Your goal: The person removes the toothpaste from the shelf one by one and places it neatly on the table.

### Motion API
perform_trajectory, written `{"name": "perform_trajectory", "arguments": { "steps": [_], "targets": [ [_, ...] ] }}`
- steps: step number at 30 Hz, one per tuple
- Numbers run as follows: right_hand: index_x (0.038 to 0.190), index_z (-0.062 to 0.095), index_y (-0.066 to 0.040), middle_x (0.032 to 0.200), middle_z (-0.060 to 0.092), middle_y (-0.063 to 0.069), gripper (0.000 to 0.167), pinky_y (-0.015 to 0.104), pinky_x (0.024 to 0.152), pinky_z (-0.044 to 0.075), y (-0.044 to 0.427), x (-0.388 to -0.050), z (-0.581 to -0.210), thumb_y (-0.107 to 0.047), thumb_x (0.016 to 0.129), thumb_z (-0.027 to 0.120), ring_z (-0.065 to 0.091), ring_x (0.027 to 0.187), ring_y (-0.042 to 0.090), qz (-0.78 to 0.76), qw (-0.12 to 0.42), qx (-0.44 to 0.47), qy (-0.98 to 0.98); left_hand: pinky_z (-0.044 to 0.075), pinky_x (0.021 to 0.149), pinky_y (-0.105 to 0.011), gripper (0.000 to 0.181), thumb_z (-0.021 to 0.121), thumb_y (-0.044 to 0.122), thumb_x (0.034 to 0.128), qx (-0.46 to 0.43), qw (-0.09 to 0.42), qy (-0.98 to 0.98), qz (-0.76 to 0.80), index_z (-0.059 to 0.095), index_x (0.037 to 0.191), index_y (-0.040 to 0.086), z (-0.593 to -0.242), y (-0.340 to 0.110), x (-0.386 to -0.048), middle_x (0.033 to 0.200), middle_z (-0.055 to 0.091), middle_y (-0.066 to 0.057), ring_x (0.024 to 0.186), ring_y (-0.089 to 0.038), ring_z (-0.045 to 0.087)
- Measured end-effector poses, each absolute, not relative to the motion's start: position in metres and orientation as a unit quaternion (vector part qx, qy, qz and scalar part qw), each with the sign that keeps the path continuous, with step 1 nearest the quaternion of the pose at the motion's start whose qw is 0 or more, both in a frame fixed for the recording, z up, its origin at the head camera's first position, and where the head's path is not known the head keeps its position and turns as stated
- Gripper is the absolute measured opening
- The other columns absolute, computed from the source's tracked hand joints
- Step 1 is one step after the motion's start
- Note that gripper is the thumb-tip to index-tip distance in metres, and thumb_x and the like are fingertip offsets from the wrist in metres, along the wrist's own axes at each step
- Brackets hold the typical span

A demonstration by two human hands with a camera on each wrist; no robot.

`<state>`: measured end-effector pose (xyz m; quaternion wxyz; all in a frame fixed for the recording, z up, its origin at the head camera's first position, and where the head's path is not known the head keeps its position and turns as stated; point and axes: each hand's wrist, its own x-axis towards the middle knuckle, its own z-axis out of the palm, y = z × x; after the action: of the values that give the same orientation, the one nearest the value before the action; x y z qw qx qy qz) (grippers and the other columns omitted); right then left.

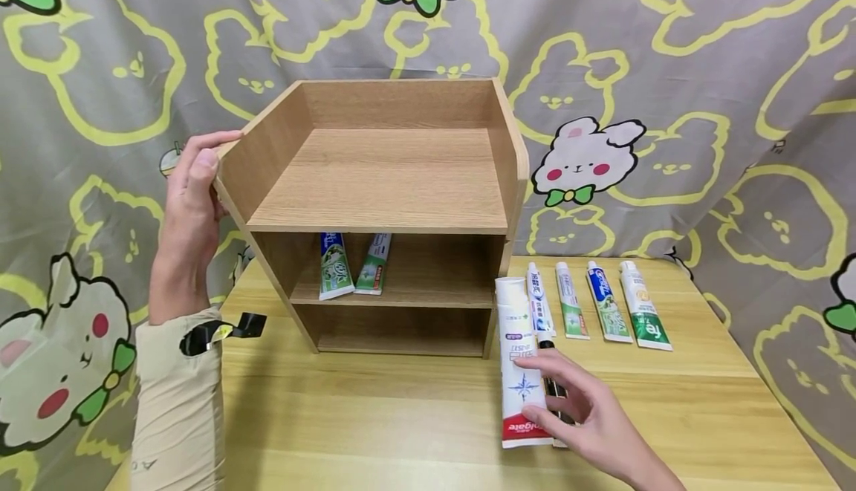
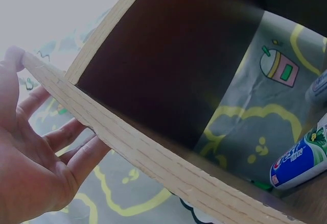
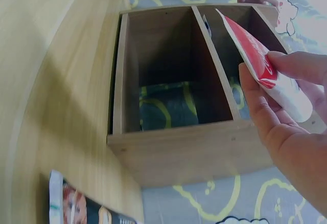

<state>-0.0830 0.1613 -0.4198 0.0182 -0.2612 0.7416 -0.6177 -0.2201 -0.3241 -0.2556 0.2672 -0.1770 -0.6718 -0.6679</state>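
A wooden shelf unit stands on the table. My left hand grips the upper edge of its left side panel; in the left wrist view the hand is at the panel's edge. My right hand pinches a white and red toothpaste tube near its red end, in front of the unit's right side. In the right wrist view the fingers and thumb hold the tube before the compartments. Two tubes, one blue and green and one green and white, lie on the middle shelf.
Right of the unit, several tubes lie in a row on the table, among them a blue and green one and a white and green one. A dark tube lies partly behind my right hand. A patterned curtain hangs behind.
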Motion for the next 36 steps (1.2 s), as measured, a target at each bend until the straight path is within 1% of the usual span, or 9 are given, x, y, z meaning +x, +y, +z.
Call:
{"name": "perform_trajectory", "arguments": {
  "steps": [3,9,12,18,22,25,30,34,36],
  "targets": [
    [0.142,0.058,-0.007,0.142,0.053,0.006,0.055,0.033,0.086,0.058,0.169,-0.082,-0.422,0.004,0.091,0.073,0.051,0.125,0.007,-0.611,0.013,-0.25,0.751,0.054,0.065,-0.029,0.041,0.05,0.03,0.1014,-0.175,0.266,-0.675,-0.665,0.063,0.135,0.009,-0.255,-0.324,-0.219,0.127,0.052,-0.017,0.1,-0.03,0.056],
    [0.143,0.053,0.0,0.142,0.055,0.001,0.055,0.031,0.087,0.057,0.185,-0.086,-0.427,0.009,0.091,0.07,0.057,0.122,0.01,-0.607,0.004,-0.25,0.755,0.051,0.061,-0.028,0.041,0.05,0.03,0.1008,-0.166,0.269,-0.67,-0.672,0.064,0.133,0.009,-0.255,-0.326,-0.219,0.123,0.053,-0.017,0.095,-0.029,0.056],
    [0.142,0.054,0.0,0.141,0.055,-0.003,0.055,0.029,0.086,0.057,0.193,-0.087,-0.431,0.008,0.091,0.07,0.058,0.117,0.009,-0.598,-0.001,-0.238,0.765,0.051,0.06,-0.028,0.041,0.051,0.029,0.1,-0.165,0.269,-0.666,-0.676,0.065,0.132,0.008,-0.255,-0.327,-0.219,0.122,0.054,-0.018,0.093,-0.029,0.057],
    [0.143,0.055,-0.002,0.145,0.053,-0.003,0.054,0.026,0.086,0.056,0.209,-0.085,-0.437,0.007,0.092,0.07,0.056,0.116,0.008,-0.572,-0.022,-0.213,0.792,0.052,0.063,-0.028,0.042,0.05,0.03,0.1002,-0.166,0.266,-0.671,-0.671,0.064,0.134,0.009,-0.256,-0.326,-0.22,0.124,0.053,-0.017,0.096,-0.029,0.057],
    [0.145,0.055,-0.005,0.147,0.053,-0.007,0.055,0.026,0.085,0.057,0.219,-0.083,-0.442,0.004,0.093,0.07,0.057,0.115,0.006,-0.556,-0.028,-0.185,0.81,0.054,0.065,-0.028,0.042,0.049,0.029,0.1006,-0.171,0.266,-0.675,-0.667,0.064,0.135,0.01,-0.256,-0.326,-0.221,0.126,0.053,-0.017,0.099,-0.029,0.058],
    [0.146,0.055,-0.006,0.146,0.053,-0.01,0.055,0.027,0.081,0.058,0.225,-0.083,-0.445,0.003,0.094,0.07,0.06,0.11,0.007,-0.545,-0.034,-0.175,0.819,0.054,0.064,-0.028,0.042,0.049,0.029,0.1005,-0.173,0.266,-0.675,-0.666,0.063,0.135,0.009,-0.255,-0.326,-0.221,0.126,0.053,-0.017,0.099,-0.029,0.058],
    [0.146,0.054,-0.005,0.144,0.054,-0.013,0.055,0.025,0.08,0.057,0.234,-0.083,-0.451,0.004,0.094,0.069,0.062,0.104,0.009,-0.527,-0.046,-0.174,0.831,0.053,0.063,-0.028,0.042,0.049,0.029,0.1006,-0.173,0.268,-0.674,-0.667,0.064,0.134,0.009,-0.255,-0.326,-0.221,0.126,0.052,-0.017,0.098,-0.03,0.057],
    [0.146,0.055,-0.006,0.143,0.053,-0.016,0.054,0.02,0.083,0.055,0.239,-0.083,-0.456,0.001,0.095,0.069,0.062,0.104,0.006,-0.513,-0.047,-0.16,0.842,0.054,0.063,-0.029,0.042,0.049,0.028,0.1004,-0.175,0.267,-0.671,-0.669,0.064,0.134,0.008,-0.256,-0.326,-0.221,0.126,0.052,-0.017,0.098,-0.03,0.056],
    [0.146,0.056,-0.009,0.144,0.054,-0.013,0.053,0.017,0.087,0.052,0.242,-0.083,-0.458,-0.003,0.095,0.07,0.059,0.109,0.0,-0.5,-0.045,-0.147,0.852,0.054,0.063,-0.029,0.042,0.049,0.028,0.1004,-0.176,0.266,-0.67,-0.67,0.064,0.134,0.008,-0.256,-0.326,-0.222,0.126,0.052,-0.018,0.097,-0.03,0.056]
  ]
}}
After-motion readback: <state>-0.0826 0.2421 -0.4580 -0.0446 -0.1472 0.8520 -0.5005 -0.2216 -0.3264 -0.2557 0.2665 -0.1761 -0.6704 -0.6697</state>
